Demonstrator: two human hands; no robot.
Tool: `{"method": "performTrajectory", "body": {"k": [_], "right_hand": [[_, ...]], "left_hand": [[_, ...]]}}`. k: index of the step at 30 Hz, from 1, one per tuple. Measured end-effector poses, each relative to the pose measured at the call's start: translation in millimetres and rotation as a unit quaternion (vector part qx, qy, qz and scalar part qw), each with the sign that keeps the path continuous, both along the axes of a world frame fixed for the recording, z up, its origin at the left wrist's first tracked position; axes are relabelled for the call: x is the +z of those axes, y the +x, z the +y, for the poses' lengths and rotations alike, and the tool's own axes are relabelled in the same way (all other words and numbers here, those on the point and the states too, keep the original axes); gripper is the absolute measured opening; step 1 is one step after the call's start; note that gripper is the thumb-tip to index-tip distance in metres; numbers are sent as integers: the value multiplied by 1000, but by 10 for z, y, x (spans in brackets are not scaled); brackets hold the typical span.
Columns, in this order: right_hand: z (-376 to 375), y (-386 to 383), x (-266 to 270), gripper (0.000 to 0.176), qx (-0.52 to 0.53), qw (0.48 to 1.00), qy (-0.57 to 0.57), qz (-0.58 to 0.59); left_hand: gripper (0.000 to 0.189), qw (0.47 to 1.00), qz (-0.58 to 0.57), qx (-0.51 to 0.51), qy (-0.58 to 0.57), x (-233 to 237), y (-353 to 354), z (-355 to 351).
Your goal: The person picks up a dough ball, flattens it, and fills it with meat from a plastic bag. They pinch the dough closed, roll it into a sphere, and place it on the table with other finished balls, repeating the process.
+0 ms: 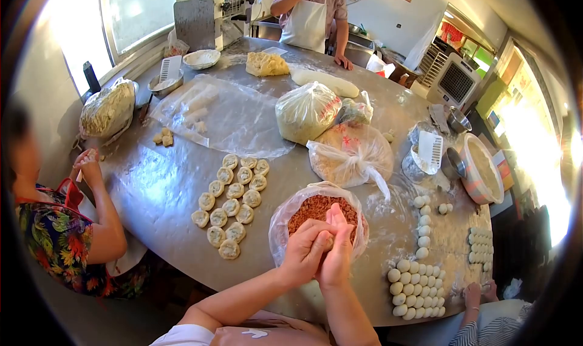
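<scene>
Both hands, the left (337, 249) and the right (308, 249), press together around a small piece of dough (328, 243) above a bag of reddish-brown filling (316, 210), near the surface's (164, 188) front edge. Filled dough rounds (231, 207) lie left of the bag; white dough balls (416, 289) sit in rows by the front right edge.

Smooth, glossy, seemingly metal tabletop (164, 191); wrinkled, translucent plastic bag (306, 112).

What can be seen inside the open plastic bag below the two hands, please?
Inside the open plastic bag is a crumbly, reddish-brown mixture. The left hand and right hand hide part of it, and anything beneath its surface cannot be seen.
</scene>
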State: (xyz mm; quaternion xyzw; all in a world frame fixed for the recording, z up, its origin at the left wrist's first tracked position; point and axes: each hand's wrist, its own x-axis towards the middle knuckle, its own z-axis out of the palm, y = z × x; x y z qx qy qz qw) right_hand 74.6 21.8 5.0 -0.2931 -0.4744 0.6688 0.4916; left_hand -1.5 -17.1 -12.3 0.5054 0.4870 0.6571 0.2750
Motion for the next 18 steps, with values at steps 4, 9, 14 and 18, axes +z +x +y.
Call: {"method": "performTrajectory", "body": {"k": [4, 9, 14, 18], "right_hand": [[-92, -113, 158, 51, -29, 997, -39, -52], [33, 113, 52, 37, -16, 982, 31, -187], [63, 85, 72, 31, -65, 906, 268, -322], [272, 54, -190, 63, -19, 945, 251, -210]], "left_hand": [[50, 987, 137, 49, 67, -34, 0, 43], [81, 1000, -9, -1, 28, 118, -27, 15], [83, 983, -151, -60, -83, 79, -49, 71], [62, 948, -263, -138, -110, 111, 77, 20]]}}
